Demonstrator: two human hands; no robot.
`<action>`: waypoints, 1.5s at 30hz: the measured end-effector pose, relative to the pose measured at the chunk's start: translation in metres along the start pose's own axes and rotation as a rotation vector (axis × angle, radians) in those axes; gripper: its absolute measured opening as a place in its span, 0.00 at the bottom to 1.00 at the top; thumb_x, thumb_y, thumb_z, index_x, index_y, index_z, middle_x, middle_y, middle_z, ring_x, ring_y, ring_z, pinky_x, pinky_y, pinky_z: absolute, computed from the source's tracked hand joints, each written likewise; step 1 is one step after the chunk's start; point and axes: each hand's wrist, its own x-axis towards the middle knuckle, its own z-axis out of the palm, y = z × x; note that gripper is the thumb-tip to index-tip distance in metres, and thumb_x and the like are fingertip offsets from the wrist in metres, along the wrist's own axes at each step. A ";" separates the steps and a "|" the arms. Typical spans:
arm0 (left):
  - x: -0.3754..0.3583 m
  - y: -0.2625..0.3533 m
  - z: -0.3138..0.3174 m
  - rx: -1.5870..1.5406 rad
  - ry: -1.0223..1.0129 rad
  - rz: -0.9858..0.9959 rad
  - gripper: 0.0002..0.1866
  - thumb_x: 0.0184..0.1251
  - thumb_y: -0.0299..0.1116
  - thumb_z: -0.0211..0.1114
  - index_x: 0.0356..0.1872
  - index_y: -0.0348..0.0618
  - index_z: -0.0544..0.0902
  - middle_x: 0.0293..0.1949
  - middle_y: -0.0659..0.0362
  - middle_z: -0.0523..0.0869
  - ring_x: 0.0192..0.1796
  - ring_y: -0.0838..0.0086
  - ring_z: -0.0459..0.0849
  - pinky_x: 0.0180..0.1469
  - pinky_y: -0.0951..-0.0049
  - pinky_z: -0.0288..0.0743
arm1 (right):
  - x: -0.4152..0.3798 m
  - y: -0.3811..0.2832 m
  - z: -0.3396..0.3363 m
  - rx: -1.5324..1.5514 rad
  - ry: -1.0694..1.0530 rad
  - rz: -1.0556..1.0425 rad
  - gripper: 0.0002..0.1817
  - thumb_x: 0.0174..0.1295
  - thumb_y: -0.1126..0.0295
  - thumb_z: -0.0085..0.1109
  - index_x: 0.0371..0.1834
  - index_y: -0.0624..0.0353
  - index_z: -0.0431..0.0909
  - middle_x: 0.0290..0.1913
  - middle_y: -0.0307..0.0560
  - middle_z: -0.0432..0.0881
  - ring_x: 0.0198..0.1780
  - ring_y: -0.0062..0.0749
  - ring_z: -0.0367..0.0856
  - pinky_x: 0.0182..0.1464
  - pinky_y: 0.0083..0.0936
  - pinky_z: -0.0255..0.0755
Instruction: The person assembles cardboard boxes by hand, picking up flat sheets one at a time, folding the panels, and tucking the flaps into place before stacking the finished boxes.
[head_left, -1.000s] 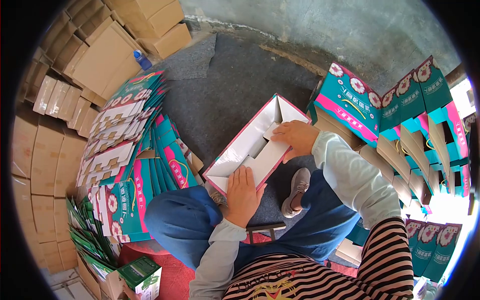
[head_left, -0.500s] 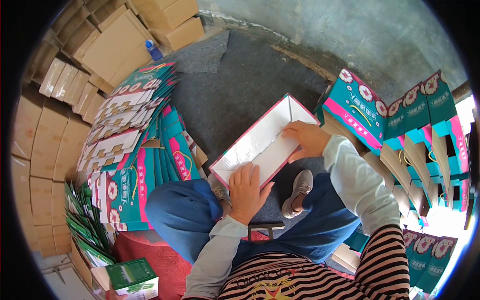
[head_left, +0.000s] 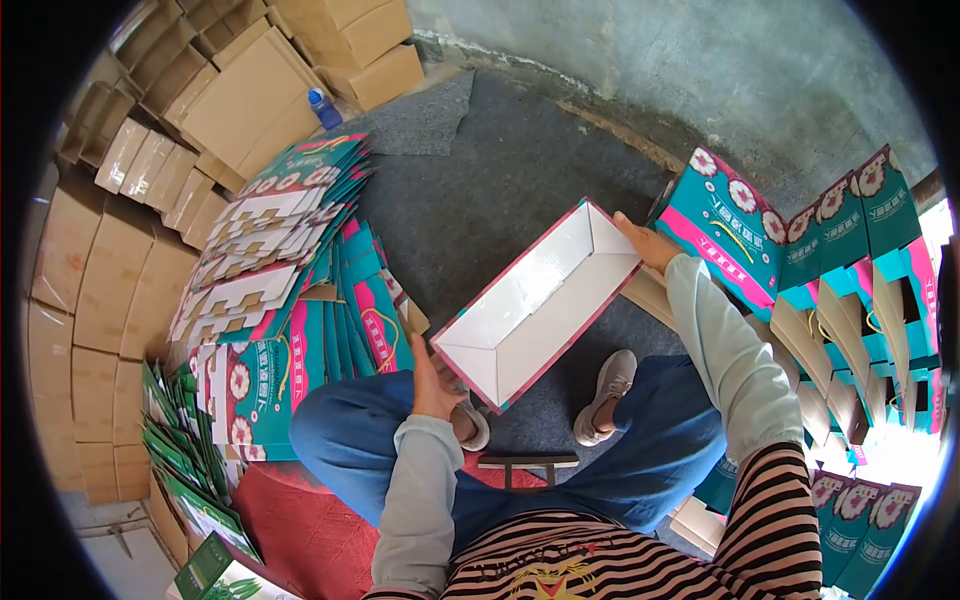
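Observation:
An open box (head_left: 570, 310) with a white inside and a red rim is held tilted between my two hands, above my feet. My left hand (head_left: 434, 382) presses against its lower left end, the fingers partly hidden behind the wall. At the upper right end, my right hand (head_left: 645, 243) grips the outer side, its fingertips near the rim. The box's bottom lies flat inside, and nothing is in it.
Flattened teal and pink cartons (head_left: 270, 260) are stacked at left, with green cartons (head_left: 190, 450) below. Assembled teal boxes (head_left: 725, 225) stand at right. Brown cardboard boxes (head_left: 100, 270) line the far left, near a blue bottle (head_left: 324, 108). A concrete wall (head_left: 640, 70) rises behind.
Both hands have moved from inside the box to its outer ends. The box now shows a smooth bottom and has shifted slightly. A green carton at lower left has moved down.

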 end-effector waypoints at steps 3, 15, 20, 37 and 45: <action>0.009 -0.003 0.005 -0.085 -0.110 -0.067 0.37 0.57 0.65 0.55 0.61 0.50 0.76 0.64 0.56 0.74 0.66 0.50 0.69 0.65 0.37 0.55 | -0.003 -0.009 0.002 0.039 -0.010 0.077 0.44 0.66 0.31 0.32 0.61 0.63 0.75 0.61 0.52 0.76 0.65 0.38 0.69 0.70 0.30 0.52; -0.040 0.010 0.008 0.126 -0.408 1.046 0.30 0.69 0.37 0.52 0.70 0.39 0.61 0.64 0.53 0.70 0.69 0.63 0.65 0.71 0.64 0.55 | -0.039 -0.021 -0.027 0.456 -0.080 -0.024 0.47 0.64 0.28 0.26 0.71 0.56 0.63 0.64 0.48 0.73 0.62 0.36 0.73 0.67 0.38 0.59; -0.017 -0.002 -0.002 0.017 -0.195 0.799 0.33 0.73 0.61 0.42 0.68 0.49 0.65 0.63 0.57 0.72 0.64 0.67 0.69 0.64 0.58 0.61 | -0.043 -0.010 -0.012 0.619 -0.045 0.038 0.40 0.66 0.34 0.35 0.68 0.54 0.67 0.62 0.47 0.75 0.59 0.37 0.74 0.64 0.44 0.62; 0.032 -0.031 -0.023 0.157 -0.044 0.599 0.20 0.72 0.46 0.53 0.58 0.50 0.75 0.52 0.62 0.80 0.55 0.73 0.78 0.53 0.68 0.72 | -0.035 0.065 0.008 0.222 -0.207 0.347 0.25 0.61 0.48 0.58 0.52 0.55 0.79 0.45 0.44 0.81 0.43 0.30 0.81 0.43 0.30 0.77; 0.018 -0.007 -0.002 0.373 -0.058 0.842 0.19 0.69 0.37 0.59 0.58 0.43 0.76 0.50 0.60 0.81 0.53 0.73 0.79 0.53 0.73 0.72 | -0.011 0.066 0.003 -0.035 -0.235 0.120 0.34 0.55 0.41 0.64 0.49 0.65 0.77 0.39 0.48 0.81 0.38 0.32 0.80 0.40 0.30 0.75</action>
